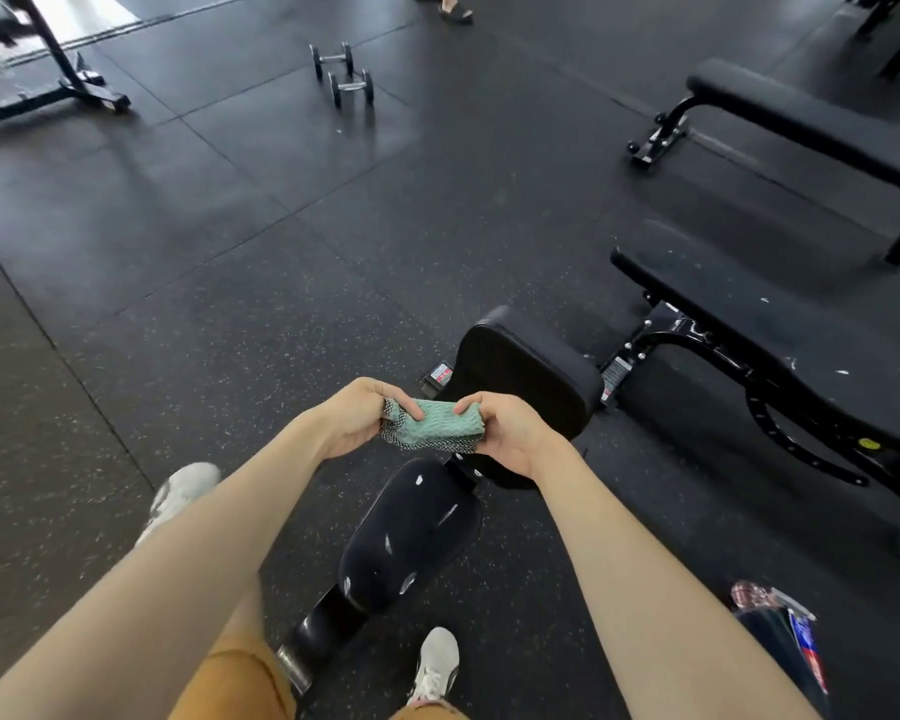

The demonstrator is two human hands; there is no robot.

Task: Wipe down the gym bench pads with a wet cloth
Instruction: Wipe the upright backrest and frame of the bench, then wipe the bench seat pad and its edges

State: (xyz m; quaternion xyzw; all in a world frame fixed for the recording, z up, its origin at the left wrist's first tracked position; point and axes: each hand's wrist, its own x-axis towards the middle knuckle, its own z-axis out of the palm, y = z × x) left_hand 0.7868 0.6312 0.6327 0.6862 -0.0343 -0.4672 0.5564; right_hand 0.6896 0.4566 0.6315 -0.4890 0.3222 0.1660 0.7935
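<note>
A folded green cloth [432, 424] with a dark mesh underside is held in the air between both hands. My left hand [362, 415] grips its left end and my right hand [510, 428] grips its right end. Directly below the hands is a black bench with a small seat pad [411, 537] that shows wet streaks, and a larger back pad [536, 371] beyond it. The cloth touches neither pad.
Another black bench [780, 345] stands to the right, and a flat bench [811, 127] farther back. Two dumbbells [341, 72] lie on the rubber floor ahead. A rack frame [48, 59] stands at top left. My white shoes [183, 496] straddle the bench. A colourful object [785, 631] lies at bottom right.
</note>
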